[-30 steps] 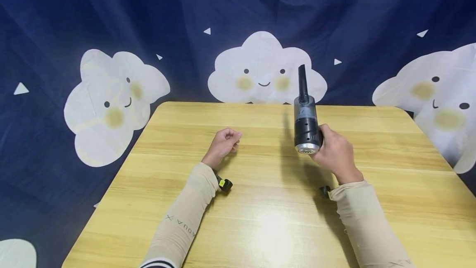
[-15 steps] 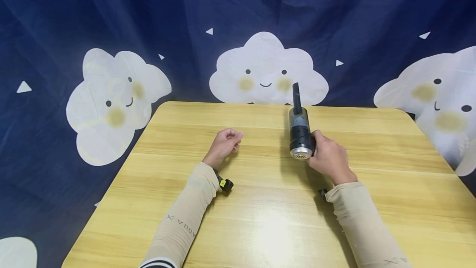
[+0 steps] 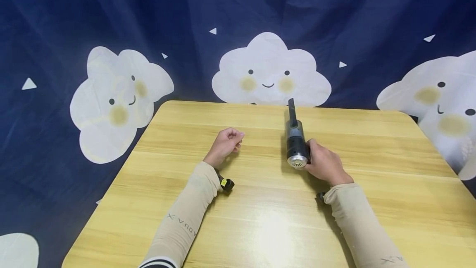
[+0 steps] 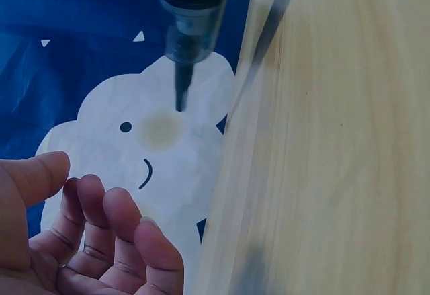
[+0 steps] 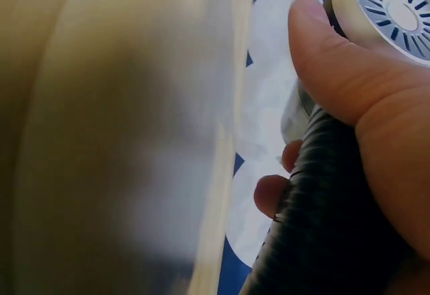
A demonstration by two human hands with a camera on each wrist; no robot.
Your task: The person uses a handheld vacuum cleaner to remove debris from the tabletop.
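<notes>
My right hand (image 3: 325, 163) grips the handle of a black handheld vacuum cleaner (image 3: 296, 146) with a clear dust cup and a silver vented end. Its narrow black crevice nozzle (image 3: 292, 111) points toward the far edge of the table. In the right wrist view, the fingers and thumb wrap the ribbed dark handle (image 5: 322, 174), below the vented cap (image 5: 400, 13). My left hand (image 3: 224, 146) is over the left-middle of the table with loosely curled fingers, holding nothing. The left wrist view shows this hand (image 4: 121, 241) apart from the vacuum cleaner (image 4: 191, 29).
Both arms extend over a light wood-grain table (image 3: 256, 202). Behind it hangs a dark blue curtain (image 3: 193, 3) with smiling white clouds and small triangles. A small black camera (image 3: 227, 184) is strapped at the left wrist.
My right hand has brought the vacuum cleaner lower and somewhat to the left, closer to the tabletop. My left hand stays in nearly the same place. The head view has shifted slightly.
</notes>
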